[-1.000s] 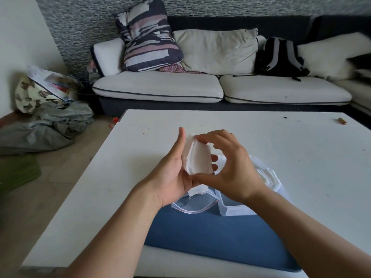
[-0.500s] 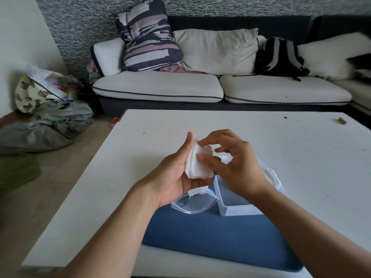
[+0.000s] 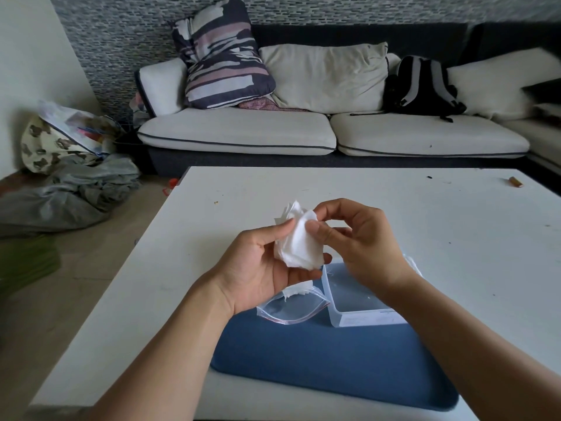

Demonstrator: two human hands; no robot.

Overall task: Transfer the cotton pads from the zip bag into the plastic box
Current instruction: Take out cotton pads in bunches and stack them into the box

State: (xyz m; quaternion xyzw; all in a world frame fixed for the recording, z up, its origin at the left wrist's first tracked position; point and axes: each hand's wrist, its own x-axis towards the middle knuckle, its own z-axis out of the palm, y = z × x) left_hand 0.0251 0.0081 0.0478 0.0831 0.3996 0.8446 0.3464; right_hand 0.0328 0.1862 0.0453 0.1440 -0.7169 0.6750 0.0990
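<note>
A stack of white cotton pads (image 3: 299,246) is held above the table between both hands. My left hand (image 3: 258,270) cups the stack from the left, thumb on its upper edge. My right hand (image 3: 355,241) pinches the stack's right side with thumb and forefinger. Below them lies the clear zip bag (image 3: 291,309) with its mouth open and a bit of cotton at its lip. Right of the bag stands the clear plastic box (image 3: 364,317), open on top; my right wrist hides part of it. Bag and box rest on a blue mat (image 3: 318,357).
The white table (image 3: 394,208) holds a small brown object (image 3: 515,181) at its far right. Behind it is a sofa (image 3: 243,129) with cushions and a black backpack (image 3: 422,86). Clothes and a bag (image 3: 66,177) lie on the floor at left.
The stack has tilted and fanned out at its top. My right hand shifted its fingers from over the stack to pinching its right edge, and both hands dropped slightly.
</note>
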